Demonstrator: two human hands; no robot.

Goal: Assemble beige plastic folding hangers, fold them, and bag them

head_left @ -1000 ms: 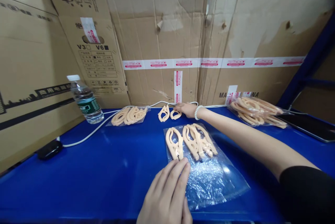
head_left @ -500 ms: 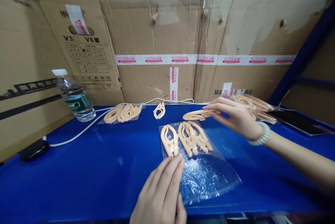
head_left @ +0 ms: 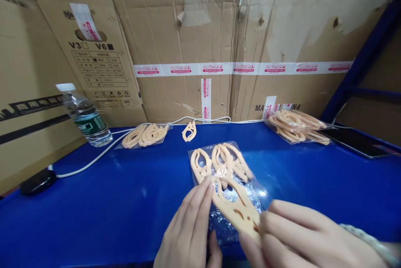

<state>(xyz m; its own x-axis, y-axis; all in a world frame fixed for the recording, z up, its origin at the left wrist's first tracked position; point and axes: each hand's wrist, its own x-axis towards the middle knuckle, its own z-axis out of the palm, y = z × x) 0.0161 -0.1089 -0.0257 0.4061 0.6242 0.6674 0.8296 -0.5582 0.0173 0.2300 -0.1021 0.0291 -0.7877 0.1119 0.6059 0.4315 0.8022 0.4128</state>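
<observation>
A clear plastic bag (head_left: 216, 222) lies flat on the blue table, with several beige folding hangers (head_left: 201, 163) inside its far half. My left hand (head_left: 188, 228) has its fingers together at the near left of the bag, pinching its edge, the thumb tucked below. Another beige folding hanger (head_left: 235, 206) is gripped at its near end by my right hand (head_left: 294, 234), which is blurred and wears a pale bracelet. This hanger's far tip overlaps the bag near my left fingertips; whether it is inside the opening is hard to see.
A single folding hanger (head_left: 189, 131) lies at the back. Bagged hangers rest at the back left (head_left: 145, 135) and are piled at the right (head_left: 296, 125), beside a dark phone (head_left: 355, 142). A water bottle (head_left: 86, 117), black device (head_left: 38, 181) and white cable stand left. Cardboard (head_left: 175, 42) walls the back.
My right hand has brought the folding hanger from the back right toward me, down over the near part of the bag. My left hand stays at the bag's edge.
</observation>
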